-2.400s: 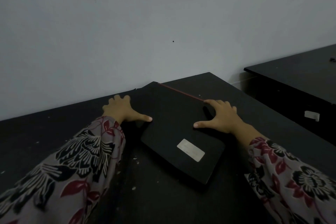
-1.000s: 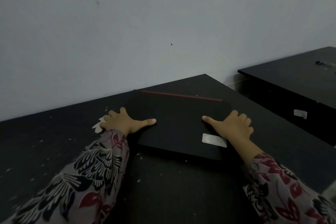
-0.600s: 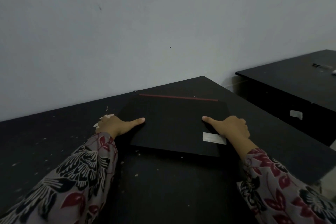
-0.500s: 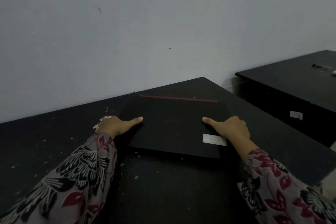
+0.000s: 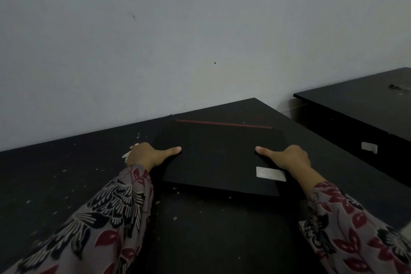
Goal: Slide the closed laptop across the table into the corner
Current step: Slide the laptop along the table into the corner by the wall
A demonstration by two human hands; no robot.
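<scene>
A closed black laptop (image 5: 220,158) lies flat on the black table (image 5: 200,229), its far edge marked by a thin red stripe, a silver sticker on its near right part. Its far left corner touches the wall. My left hand (image 5: 149,155) grips the laptop's left edge, thumb resting on the lid. My right hand (image 5: 287,159) grips the right edge the same way, thumb pointing inward. The fingers of both hands are hidden beside or under the edges.
The grey wall (image 5: 200,40) runs along the table's far edge; the table's far right corner (image 5: 254,99) lies just beyond the laptop. A second black desk (image 5: 360,109) stands to the right across a gap. White crumbs and a paper scrap (image 5: 129,151) lie by my left hand.
The laptop has turned from a diagonal lie to nearly square with the table and slid toward the far right corner. In the last half second it barely moved; both hands kept their hold.
</scene>
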